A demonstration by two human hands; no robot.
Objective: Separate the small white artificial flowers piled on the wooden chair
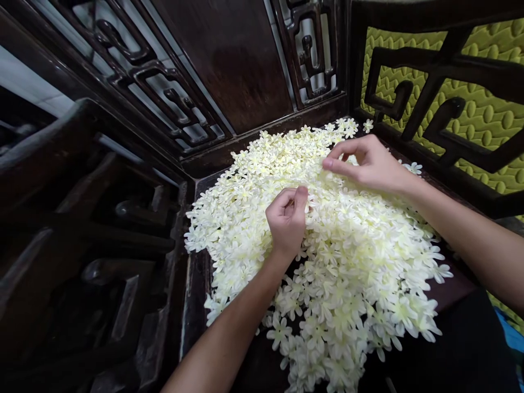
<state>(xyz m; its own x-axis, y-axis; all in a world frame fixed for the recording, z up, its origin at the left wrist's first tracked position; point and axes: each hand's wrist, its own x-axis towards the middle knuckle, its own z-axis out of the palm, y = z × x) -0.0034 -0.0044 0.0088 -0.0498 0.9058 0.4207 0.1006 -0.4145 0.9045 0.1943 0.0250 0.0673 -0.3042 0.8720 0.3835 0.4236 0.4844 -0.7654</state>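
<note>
A large heap of pale cream artificial flowers (pixel 245 207) covers a dark wooden seat (pixel 192 284). My left hand (pixel 287 218) rests on the middle of the heap, fingers curled into a loose fist with the thumb against a flower; whether it grips one I cannot tell. My right hand (pixel 366 162) hovers over the far part of the pile, its thumb and forefinger pinched together on a small flower at the fingertips. Both forearms reach in from the lower right.
Carved dark wooden backrest panels (pixel 229 65) rise behind the heap, and a carved armrest (pixel 442 87) stands to the right over a yellow-green quilted cushion (pixel 491 114). More dark wooden furniture (pixel 82 234) lies to the left. Dark cloth (pixel 462 349) lies at the lower right.
</note>
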